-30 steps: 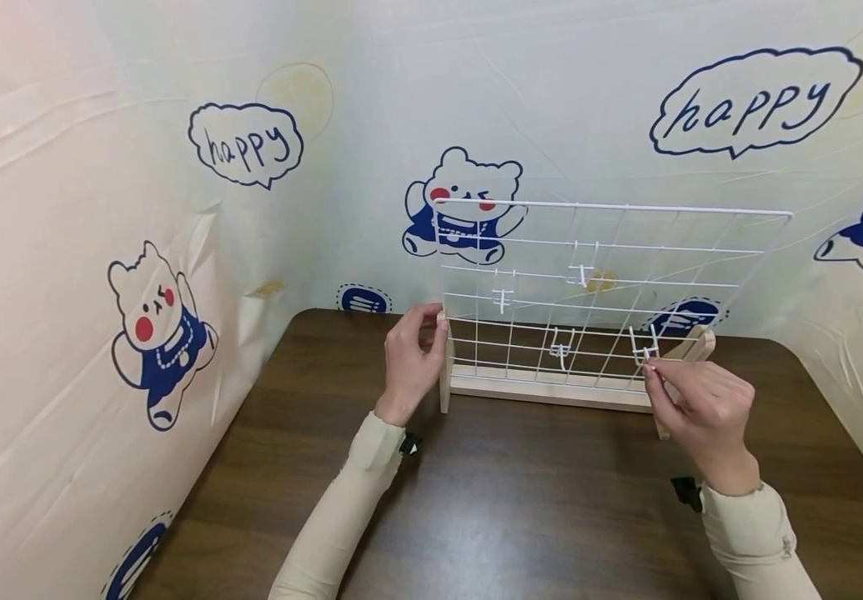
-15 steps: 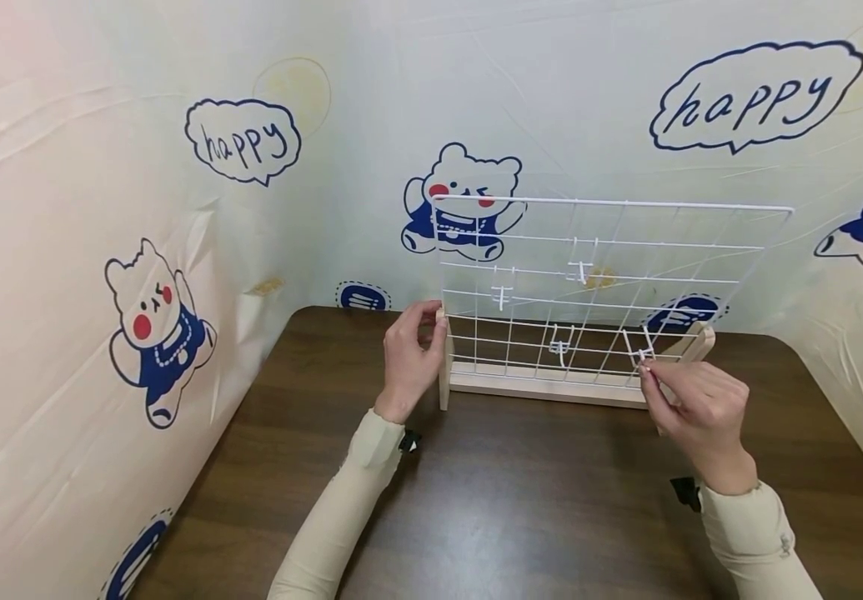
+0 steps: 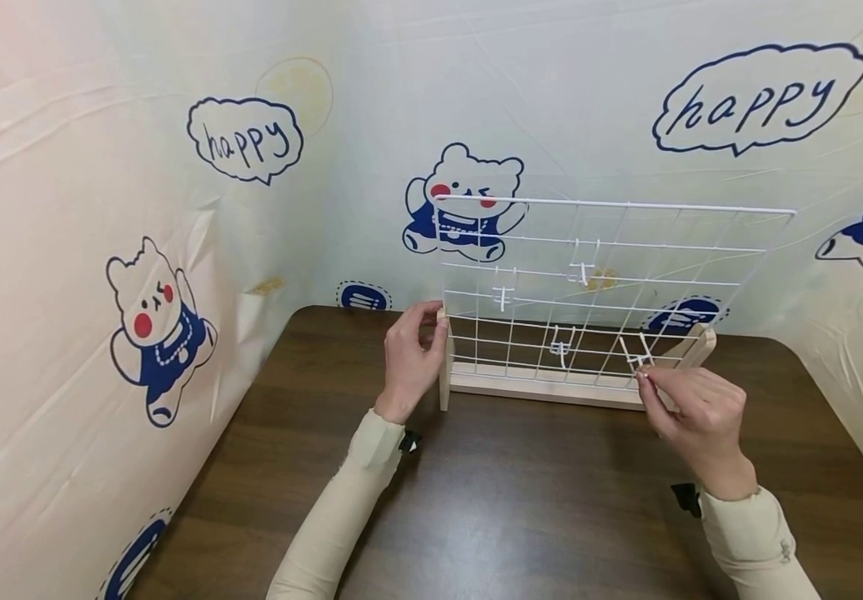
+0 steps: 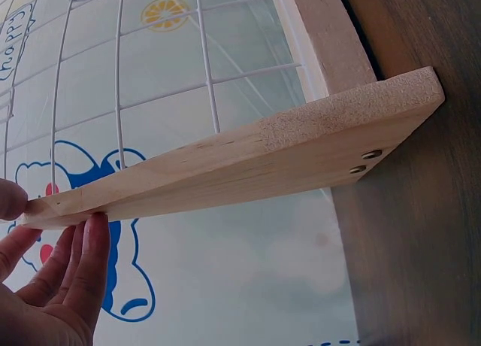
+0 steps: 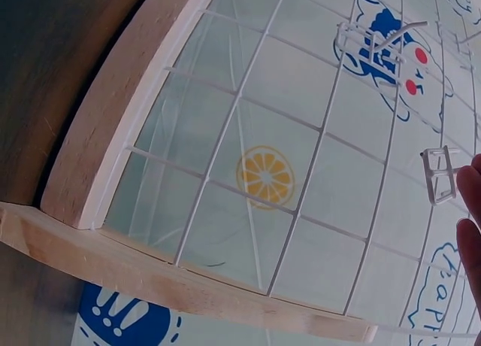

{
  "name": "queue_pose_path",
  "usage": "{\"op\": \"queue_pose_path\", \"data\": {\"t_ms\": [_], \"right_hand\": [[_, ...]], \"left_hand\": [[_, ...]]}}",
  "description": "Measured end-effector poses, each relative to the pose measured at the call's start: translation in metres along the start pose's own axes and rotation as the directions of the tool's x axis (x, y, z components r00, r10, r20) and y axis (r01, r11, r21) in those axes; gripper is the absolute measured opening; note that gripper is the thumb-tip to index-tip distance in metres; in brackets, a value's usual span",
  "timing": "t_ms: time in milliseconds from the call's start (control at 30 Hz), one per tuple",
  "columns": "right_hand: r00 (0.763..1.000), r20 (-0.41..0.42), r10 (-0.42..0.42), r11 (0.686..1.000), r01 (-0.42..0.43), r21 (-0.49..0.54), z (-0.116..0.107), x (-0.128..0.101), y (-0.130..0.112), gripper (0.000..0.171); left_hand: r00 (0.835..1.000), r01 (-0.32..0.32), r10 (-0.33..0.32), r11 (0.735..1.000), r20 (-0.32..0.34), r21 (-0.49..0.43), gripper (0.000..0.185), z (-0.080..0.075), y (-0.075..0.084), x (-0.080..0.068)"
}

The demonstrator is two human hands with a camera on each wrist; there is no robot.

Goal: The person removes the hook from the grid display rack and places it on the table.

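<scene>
A white wire grid panel (image 3: 614,203) stands in a wooden stand (image 3: 544,387) on the table. My left hand (image 3: 412,354) grips the upper end of the stand's left side piece (image 4: 225,165), thumb on one side and fingers on the other. At the grid's lower right, my right hand (image 3: 701,417) pinches a small white wire hook (image 3: 635,354) between thumb and forefinger. In the right wrist view this hook (image 5: 440,177) is tilted beside the grid wires; whether it touches them I cannot tell. Other white hooks hang at the upper middle (image 3: 583,273), left (image 3: 503,297) and lower middle (image 3: 561,348).
The dark wooden table (image 3: 476,508) spreads in front of the stand. A pale printed cloth (image 3: 356,125) with cartoon bears surrounds the table at the back and sides. The stand's right side piece (image 3: 694,348) is partly behind my right hand.
My right hand has shifted slightly left and down with the hook, which now leans more. The left hand stays on the stand's side piece.
</scene>
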State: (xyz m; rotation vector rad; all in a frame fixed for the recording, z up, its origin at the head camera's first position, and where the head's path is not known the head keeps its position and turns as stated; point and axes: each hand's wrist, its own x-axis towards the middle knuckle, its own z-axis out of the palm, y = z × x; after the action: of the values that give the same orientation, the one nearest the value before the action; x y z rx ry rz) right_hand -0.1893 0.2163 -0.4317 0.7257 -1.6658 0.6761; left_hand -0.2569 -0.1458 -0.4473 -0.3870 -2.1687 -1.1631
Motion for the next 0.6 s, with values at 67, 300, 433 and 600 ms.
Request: {"op": "queue_pose_path", "data": {"t_ms": [67, 300, 433, 600], "right_hand": [[1.000, 0.001, -0.004, 1.000, 0.004, 0.000, 0.0000, -0.0005, -0.0001, 0.043], [1.000, 0.027, -0.016, 1.000, 0.016, -0.009, -0.0011, -0.0049, 0.0008, 0.044], [0.999, 0.038, -0.016, 1.000, 0.016, -0.012, -0.0021, -0.0057, 0.0013, 0.045], [0.999, 0.044, -0.015, 1.000, 0.016, -0.015, -0.0028, -0.0070, 0.0015, 0.043]], "left_hand": [[1.000, 0.005, -0.006, 1.000, 0.004, 0.002, 0.024, 0.0001, 0.0007, 0.0005], [1.000, 0.024, -0.024, 1.000, 0.012, 0.002, 0.024, -0.0005, 0.0006, -0.0013], [1.000, 0.026, -0.026, 1.000, 0.013, -0.002, 0.024, -0.0007, 0.0007, -0.0011], [1.000, 0.021, -0.021, 1.000, 0.013, -0.003, 0.023, -0.0002, 0.0016, -0.0003]]}}
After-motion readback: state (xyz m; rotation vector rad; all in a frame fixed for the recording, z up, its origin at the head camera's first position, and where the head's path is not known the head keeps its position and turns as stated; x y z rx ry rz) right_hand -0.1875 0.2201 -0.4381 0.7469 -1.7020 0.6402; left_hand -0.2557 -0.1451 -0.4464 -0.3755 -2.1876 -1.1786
